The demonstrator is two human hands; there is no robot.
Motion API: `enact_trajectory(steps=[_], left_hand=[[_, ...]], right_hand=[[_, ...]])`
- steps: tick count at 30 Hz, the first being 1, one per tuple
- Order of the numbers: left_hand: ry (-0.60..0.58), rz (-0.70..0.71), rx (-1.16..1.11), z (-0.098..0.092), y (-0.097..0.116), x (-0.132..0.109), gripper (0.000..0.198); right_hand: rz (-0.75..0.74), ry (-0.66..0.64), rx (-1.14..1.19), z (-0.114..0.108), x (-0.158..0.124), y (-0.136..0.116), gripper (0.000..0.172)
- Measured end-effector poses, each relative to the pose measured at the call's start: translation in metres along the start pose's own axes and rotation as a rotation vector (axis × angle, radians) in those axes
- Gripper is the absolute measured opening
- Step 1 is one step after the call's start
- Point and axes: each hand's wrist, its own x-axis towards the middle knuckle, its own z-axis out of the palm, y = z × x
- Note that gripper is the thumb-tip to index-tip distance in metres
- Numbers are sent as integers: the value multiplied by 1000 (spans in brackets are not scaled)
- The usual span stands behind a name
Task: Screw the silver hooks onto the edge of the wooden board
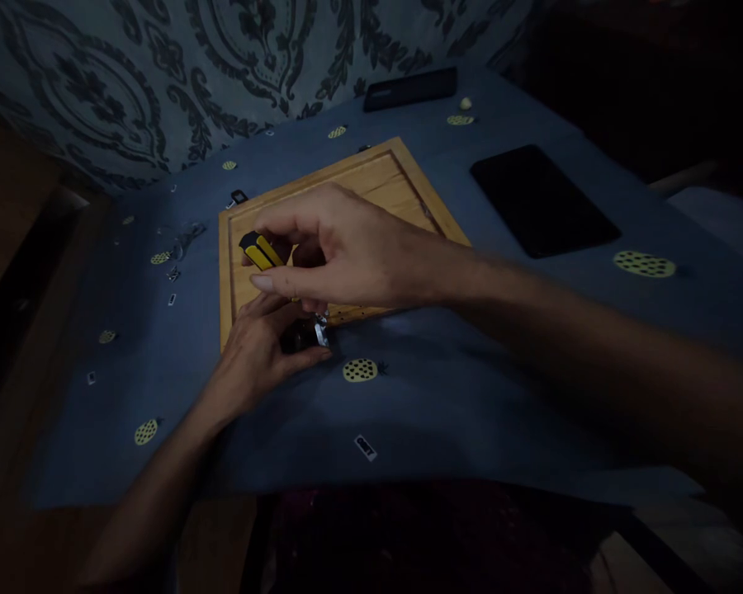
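My right hand (340,252) is closed around a yellow and black tool (258,250), held above the near edge of a wooden board (377,177). Below it my left hand (260,351) is pinched on a small dark object with a shiny metal part (313,332), resting at the board's front edge. The right hand hides part of that object and most of the tool.
The board lies on a blue cloth with yellow dotted patches (360,370). A black phone (541,200) lies to the right, another dark flat device (410,88) at the back. Small metal bits (173,272) are scattered at the left; a small tag (365,447) lies near me.
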Motion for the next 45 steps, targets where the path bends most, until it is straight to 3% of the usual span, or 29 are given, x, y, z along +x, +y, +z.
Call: enact_trajectory(steps=[3,7,14,25,34,45], left_hand=[[-24,-22,7,-1,1,1,34],[-35,-30,22,-3,3,2,31],[-74,-43,36,-5,3,2,38],[-80,-50,-15,-5,3,2,33],[-67,-61,18,-4,5,2,31],[-40,-50,14,-3,4,1,28]], right_hand=[[3,1,16,-1,0,1,31],[14,138,-16,8,1,4,36],[1,347,-5,7,0,-3,28],[-44,287,-148,13,2,6,36],[43,247,-96,12,2,4,41],[14,240,-64,14,2,6,41]])
